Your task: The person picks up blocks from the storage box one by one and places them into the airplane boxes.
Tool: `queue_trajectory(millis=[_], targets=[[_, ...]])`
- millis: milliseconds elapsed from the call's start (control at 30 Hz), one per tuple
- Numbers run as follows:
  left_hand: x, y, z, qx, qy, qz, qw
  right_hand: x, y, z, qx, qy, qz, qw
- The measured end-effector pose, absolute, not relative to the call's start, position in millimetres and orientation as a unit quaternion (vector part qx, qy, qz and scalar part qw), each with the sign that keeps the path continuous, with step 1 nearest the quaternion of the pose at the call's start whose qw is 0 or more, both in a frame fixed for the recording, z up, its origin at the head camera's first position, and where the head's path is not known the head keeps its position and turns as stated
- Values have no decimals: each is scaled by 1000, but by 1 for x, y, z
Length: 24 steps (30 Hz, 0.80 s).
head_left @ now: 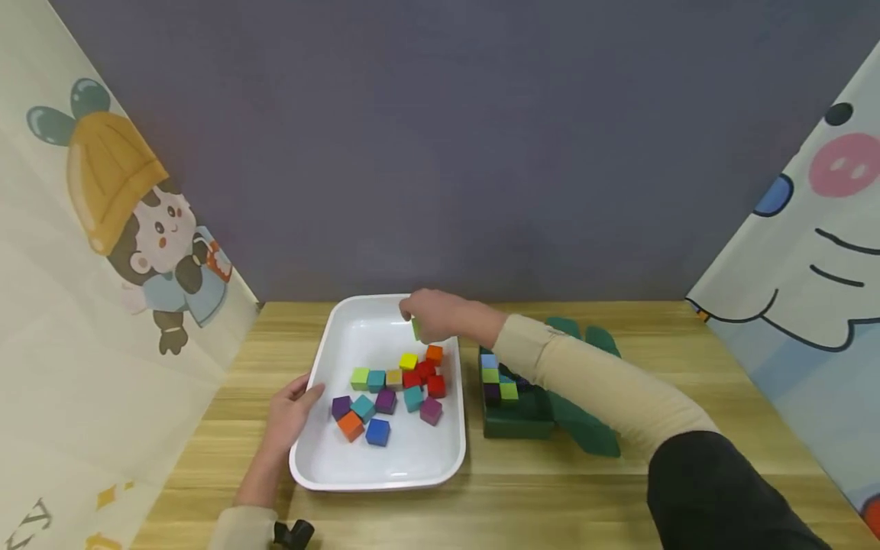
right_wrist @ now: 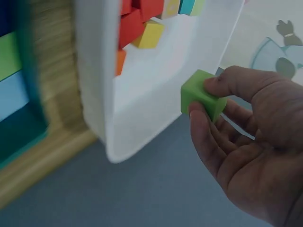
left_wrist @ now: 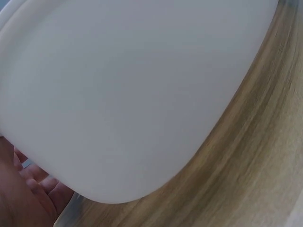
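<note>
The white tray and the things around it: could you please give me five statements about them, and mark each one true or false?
1. The right hand pinches a light green cube. True.
2. The left hand is at the right side of the white tray. False: it is at the left side.
3. A dark green box stands to the right of the tray. True.
4. The yellow cube lies on the bare table. False: it lies in the tray.
5. The tray holds cubes of only one colour. False: several colours are there.

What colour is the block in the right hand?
Light green; the block in the right hand shows best in the right wrist view.
</note>
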<state>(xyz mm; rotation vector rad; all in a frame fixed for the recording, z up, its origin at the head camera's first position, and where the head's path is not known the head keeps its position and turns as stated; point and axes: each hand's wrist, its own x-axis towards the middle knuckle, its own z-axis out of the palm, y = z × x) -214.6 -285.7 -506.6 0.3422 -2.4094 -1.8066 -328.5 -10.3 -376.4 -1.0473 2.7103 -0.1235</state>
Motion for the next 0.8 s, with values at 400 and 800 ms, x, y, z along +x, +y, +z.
queue_trajectory(millis=[400, 800], targets=[[-213, -290, -502, 122, -806, -579, 28, -281, 97, -375, -366, 922, -69, 110], [-213, -285, -504, 128, -808, -575, 23, -254, 157, -404, -327, 924, -123, 153]])
